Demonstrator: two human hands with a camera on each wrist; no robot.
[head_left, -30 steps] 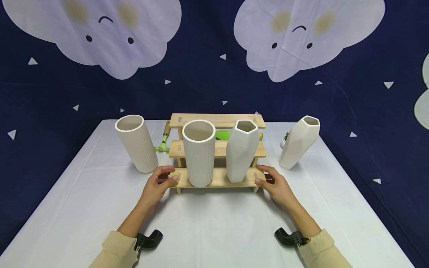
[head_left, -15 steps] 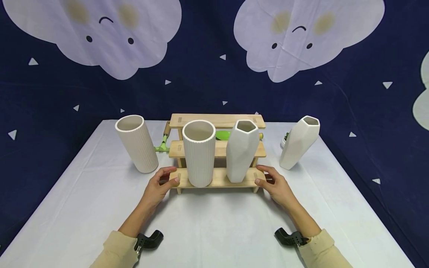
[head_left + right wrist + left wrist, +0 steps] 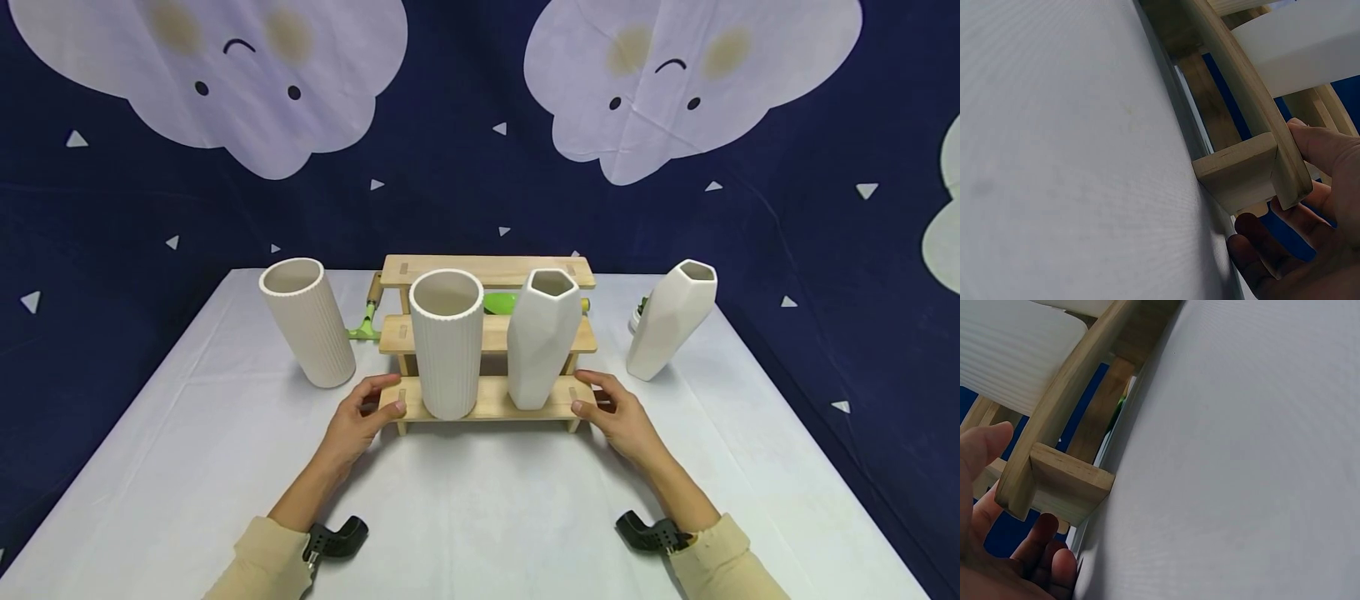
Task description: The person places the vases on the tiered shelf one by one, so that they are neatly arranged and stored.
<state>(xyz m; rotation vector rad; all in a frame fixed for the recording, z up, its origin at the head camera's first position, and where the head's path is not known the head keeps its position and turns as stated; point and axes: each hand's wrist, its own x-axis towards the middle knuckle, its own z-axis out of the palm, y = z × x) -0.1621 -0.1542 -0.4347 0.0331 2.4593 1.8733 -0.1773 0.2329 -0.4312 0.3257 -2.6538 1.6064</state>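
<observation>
A three-tier wooden plant stand (image 3: 487, 272) stands in the middle of the table in the head view. On its lowest shelf are a ribbed white vase (image 3: 450, 367) and, to the right, a faceted white vase (image 3: 536, 358). My left hand (image 3: 356, 417) holds that shelf's left end, thumb over the top and fingers around the end. In the left wrist view the lower fingers (image 3: 1063, 569) curl below the shelf. The opposite end is gripped by my right hand (image 3: 618, 417); its thumb (image 3: 1319, 144) lies on the board's edge in the right wrist view, other fingers underneath.
Left of the stand is another ribbed vase (image 3: 315, 342), and at the right another faceted one (image 3: 667, 325) partly hides a small potted plant (image 3: 636, 318). Behind the stand lie a green hand rake (image 3: 367, 321) and a green tool (image 3: 500, 302). A dark cloud-print curtain hangs behind.
My left hand has slid slightly right, its thumb and forefinger further over the shelf end. The right hand, stand and vases look unmoved.
</observation>
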